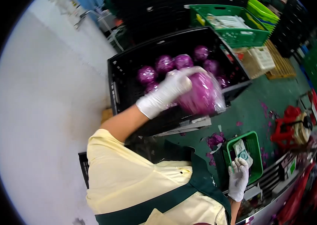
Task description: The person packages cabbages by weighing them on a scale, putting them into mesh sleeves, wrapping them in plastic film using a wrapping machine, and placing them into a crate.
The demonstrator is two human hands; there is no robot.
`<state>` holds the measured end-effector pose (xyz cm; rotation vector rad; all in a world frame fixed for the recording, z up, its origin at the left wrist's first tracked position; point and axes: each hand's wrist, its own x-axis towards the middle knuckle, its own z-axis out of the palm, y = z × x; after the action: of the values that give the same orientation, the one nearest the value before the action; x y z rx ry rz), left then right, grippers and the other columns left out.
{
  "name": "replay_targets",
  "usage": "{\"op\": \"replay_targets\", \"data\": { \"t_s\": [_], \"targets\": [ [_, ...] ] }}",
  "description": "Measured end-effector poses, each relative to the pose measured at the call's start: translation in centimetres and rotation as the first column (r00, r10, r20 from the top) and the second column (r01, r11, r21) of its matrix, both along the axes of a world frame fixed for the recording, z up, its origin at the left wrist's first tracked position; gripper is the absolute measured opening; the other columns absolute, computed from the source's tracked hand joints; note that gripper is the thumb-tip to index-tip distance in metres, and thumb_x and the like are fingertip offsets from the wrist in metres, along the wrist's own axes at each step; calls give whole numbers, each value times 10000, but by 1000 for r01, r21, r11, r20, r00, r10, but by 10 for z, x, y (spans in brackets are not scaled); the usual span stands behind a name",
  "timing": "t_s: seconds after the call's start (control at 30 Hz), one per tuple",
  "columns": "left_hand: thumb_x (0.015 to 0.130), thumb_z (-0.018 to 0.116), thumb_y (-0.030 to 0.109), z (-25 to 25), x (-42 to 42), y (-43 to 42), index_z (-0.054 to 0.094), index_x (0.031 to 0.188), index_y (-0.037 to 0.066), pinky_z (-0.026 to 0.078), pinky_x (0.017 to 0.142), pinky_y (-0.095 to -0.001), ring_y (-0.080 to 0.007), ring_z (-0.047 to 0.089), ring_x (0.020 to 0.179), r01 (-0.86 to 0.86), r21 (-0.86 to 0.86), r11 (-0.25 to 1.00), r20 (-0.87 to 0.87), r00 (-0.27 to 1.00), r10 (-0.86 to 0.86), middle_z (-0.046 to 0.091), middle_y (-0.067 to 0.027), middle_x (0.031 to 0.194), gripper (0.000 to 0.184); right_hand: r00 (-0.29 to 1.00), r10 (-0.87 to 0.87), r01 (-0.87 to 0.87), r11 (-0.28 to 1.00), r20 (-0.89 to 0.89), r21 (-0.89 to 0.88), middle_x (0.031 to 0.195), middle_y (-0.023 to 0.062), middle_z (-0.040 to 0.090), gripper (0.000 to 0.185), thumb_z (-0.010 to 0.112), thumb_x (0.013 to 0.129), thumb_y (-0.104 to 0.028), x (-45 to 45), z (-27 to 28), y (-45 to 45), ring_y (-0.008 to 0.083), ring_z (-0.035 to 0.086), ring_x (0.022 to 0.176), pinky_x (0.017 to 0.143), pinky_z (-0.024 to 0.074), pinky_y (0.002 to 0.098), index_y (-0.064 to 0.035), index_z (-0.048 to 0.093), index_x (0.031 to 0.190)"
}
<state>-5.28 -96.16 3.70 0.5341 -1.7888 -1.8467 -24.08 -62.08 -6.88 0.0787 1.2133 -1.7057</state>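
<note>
My left hand [169, 92], in a white glove, grips a purple cabbage [201, 95] wrapped in clear film. The cabbage is smeared by motion and hangs over the near right side of a black crate [136, 125]. Inside that crate lie several more wrapped purple cabbages [164, 64]. My right hand [238, 179], also gloved in white, is at the near edge of a small green basket [256, 152]. Its fingers are apart and slightly bent, close to a white packet with a green print [242, 152] in the basket. Whether they touch the packet, I cannot tell.
A white wall [49, 105] runs along the left. Behind the black crate stands a green crate [237, 37] with white items in it. Loose purple leaves [215, 140] are scattered on the green floor [241, 107]. A red stool [287, 125] stands at the right.
</note>
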Motion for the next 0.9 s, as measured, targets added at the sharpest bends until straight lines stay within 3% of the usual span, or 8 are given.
{"op": "replay_targets", "data": {
  "t_s": [0.13, 0.3, 0.47, 0.53, 0.67, 0.73, 0.83, 0.9],
  "targets": [
    [738, 766, 373, 5, 108, -74, 537, 1287, 71, 394, 1020, -355, -259, 539, 1107, -156, -730, 666, 460, 609, 646, 550, -134, 1182, 667, 988, 150, -150, 989, 43, 9, 1109, 36, 609, 284, 581, 872, -214, 7, -8, -39, 157, 573, 986, 879, 445, 310, -97, 581, 1130],
    [593, 776, 532, -22, 155, -91, 577, 1267, 204, 488, 887, -432, -348, 552, 1074, 307, -630, 713, 755, 27, 656, 551, -154, 1117, 776, 968, 240, -240, 971, 73, -11, 1042, 23, 625, 247, 594, 871, -206, 21, -12, -64, 155, 595, 917, 819, 481, 297, -100, 594, 1095],
    [589, 798, 542, -43, 137, -108, 593, 1246, 269, 425, 1001, -438, -362, 487, 1192, 544, -384, 746, 896, 26, 442, 520, -142, 1232, 740, 964, 237, -239, 971, 121, 10, 991, 18, 616, 203, 618, 862, -202, 30, -1, -71, 150, 581, 863, 792, 471, 284, -106, 594, 1039],
    [601, 791, 546, -36, 152, -115, 617, 1226, 279, 318, 1088, -460, -399, 377, 1306, 750, -498, 435, 759, 135, 636, 461, -181, 1348, 701, 965, 229, -231, 973, 127, 5, 987, 16, 608, 204, 617, 858, -196, 28, -2, -70, 146, 574, 856, 797, 465, 278, -104, 596, 1038],
    [803, 617, 613, -88, 196, -170, 598, 1257, 135, 341, 1075, -388, -366, 441, 1289, -94, -88, 992, 845, 521, 124, 537, -200, 1310, 660, 975, 192, -189, 981, 114, -35, 965, 9, 584, 221, 618, 849, -209, 25, -10, -64, 137, 556, 846, 780, 460, 275, -101, 596, 1040],
    [842, 558, 617, -101, 186, -148, 481, 1367, 102, 404, 1017, -380, -341, 539, 1187, -4, -526, 850, 815, 283, 506, 588, -199, 1237, 740, 978, 172, -172, 985, 120, -8, 963, 9, 584, 230, 621, 847, -222, 23, -12, -59, 137, 557, 842, 765, 460, 267, -99, 595, 1040],
    [798, 610, 599, -107, 162, -137, 525, 1327, 99, 420, 1002, -385, -347, 547, 1169, 79, -578, 812, 816, 38, 577, 590, -204, 1227, 733, 974, 175, -171, 985, 146, -35, 955, 10, 585, 251, 627, 844, -232, 24, -18, -57, 141, 560, 835, 759, 462, 267, -89, 592, 1047],
    [796, 622, 573, -124, 178, -155, 564, 1270, 86, 435, 978, -375, -328, 575, 1123, 28, -555, 831, 825, 148, 546, 621, -188, 1162, 681, 976, 153, -147, 988, 152, -51, 941, 33, 596, 221, 609, 858, -194, 26, -16, -59, 150, 566, 821, 764, 476, 274, -66, 600, 1037]
  ]
}}
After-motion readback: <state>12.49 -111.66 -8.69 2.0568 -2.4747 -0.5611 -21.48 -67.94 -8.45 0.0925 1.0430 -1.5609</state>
